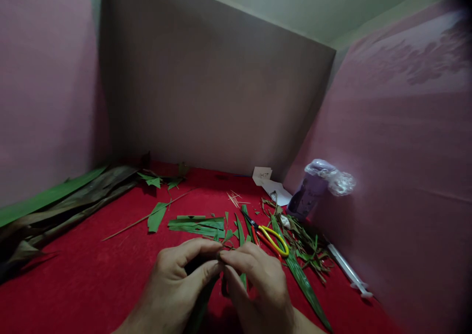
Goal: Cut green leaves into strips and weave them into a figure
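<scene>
My left hand [180,280] is closed, thumb and forefinger pinched together. A long green leaf strip [202,302] runs down from its fingertips toward the bottom edge. Against those fingertips press the fingers of my right hand [260,280], also in a pinch. A thin brown strand [229,246] shows just beyond the fingertips, but what the right fingers grip is mostly hidden. Just past the right hand lie scissors [271,238] with yellow and red handles, blades pointing away. Cut green leaf pieces [199,224] lie flat beyond the left hand.
Large leaves [70,196], partly dried, lie along the left wall. Several toothpicks [234,199], white paper [276,191] and a thin stick [147,215] rest on the red cloth [92,285]. At right stand a purple cup [308,194] with clear plastic, leaf scraps [309,250] and a syringe [348,267].
</scene>
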Available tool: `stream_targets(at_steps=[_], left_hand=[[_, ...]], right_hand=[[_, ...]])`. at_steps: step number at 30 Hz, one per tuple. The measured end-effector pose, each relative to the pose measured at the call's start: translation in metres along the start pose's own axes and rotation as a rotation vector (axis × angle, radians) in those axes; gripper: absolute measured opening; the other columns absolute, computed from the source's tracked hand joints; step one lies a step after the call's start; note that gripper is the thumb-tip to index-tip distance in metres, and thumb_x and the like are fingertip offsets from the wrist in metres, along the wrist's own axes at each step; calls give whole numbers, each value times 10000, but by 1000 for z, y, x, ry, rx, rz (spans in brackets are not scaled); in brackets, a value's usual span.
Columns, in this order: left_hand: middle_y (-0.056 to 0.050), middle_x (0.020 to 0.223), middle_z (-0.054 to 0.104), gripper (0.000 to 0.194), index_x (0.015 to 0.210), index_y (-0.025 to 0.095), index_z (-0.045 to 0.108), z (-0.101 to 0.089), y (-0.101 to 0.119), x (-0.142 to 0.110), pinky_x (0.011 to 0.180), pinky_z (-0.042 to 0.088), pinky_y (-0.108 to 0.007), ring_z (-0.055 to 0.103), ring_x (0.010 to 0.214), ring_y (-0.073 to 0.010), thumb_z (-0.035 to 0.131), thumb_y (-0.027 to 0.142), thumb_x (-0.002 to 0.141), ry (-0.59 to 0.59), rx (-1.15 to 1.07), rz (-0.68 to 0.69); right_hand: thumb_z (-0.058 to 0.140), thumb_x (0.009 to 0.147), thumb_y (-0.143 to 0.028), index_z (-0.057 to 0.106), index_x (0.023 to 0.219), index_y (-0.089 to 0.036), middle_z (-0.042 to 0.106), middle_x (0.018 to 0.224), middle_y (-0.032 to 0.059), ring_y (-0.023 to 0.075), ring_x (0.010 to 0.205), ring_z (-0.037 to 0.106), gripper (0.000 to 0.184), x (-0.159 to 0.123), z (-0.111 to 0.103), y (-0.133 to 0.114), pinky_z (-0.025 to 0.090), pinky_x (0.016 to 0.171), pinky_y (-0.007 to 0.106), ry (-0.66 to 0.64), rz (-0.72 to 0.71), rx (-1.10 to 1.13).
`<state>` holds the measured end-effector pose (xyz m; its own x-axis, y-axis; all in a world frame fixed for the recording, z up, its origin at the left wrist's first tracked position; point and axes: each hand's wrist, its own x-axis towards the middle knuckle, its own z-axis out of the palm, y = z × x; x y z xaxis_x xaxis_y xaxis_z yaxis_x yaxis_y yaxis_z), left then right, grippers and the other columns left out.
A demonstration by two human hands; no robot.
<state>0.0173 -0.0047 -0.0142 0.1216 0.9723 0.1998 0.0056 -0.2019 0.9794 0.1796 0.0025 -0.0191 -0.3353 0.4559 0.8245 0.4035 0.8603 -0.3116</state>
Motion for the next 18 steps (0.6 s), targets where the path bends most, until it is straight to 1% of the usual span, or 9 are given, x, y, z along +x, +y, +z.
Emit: stream_targets(at_steps=[3,6,9,11,14,18], left_hand=[[-24,819,744,122,847,245,744,1,1,0,692,522,-232,667,779,-196,691,257,739,1,-32,3],[-10,758,734,83,795,238,748,2,4,1,652,515,-215,662,723,-175,692,250,737,-15,-90,-33],[-9,698,721,65,748,209,738,3,10,3,604,506,-223,650,646,-166,700,255,722,-30,-195,-116],[-20,664,712,92,725,184,726,3,12,4,595,505,-247,645,617,-175,700,273,719,-44,-260,-163],[-28,651,711,123,722,167,713,3,11,5,592,505,-266,645,600,-180,717,288,700,-36,-305,-214],[-27,645,716,165,710,160,717,1,8,6,559,496,-235,631,576,-158,764,301,639,11,-319,-260]], right_hand=[[509,796,-44,570,1056,-198,620,713,37,151,611,563,309,-1,0,1,454,545,269,-4,-17,-23],[510,801,-59,560,1055,-197,632,722,41,154,605,564,293,0,0,0,451,534,269,9,-17,-35],[517,808,-82,549,994,-196,605,637,6,145,553,557,221,1,0,-2,441,504,254,26,45,-20],[512,814,-79,531,952,-197,574,592,-19,129,507,548,183,1,1,-4,439,486,238,31,97,34],[498,827,-76,500,939,-193,574,621,-20,110,487,555,162,-1,2,-5,457,489,223,25,177,130],[501,833,-122,501,878,-187,562,631,-10,114,501,562,79,-5,5,-4,462,479,220,28,265,183]])
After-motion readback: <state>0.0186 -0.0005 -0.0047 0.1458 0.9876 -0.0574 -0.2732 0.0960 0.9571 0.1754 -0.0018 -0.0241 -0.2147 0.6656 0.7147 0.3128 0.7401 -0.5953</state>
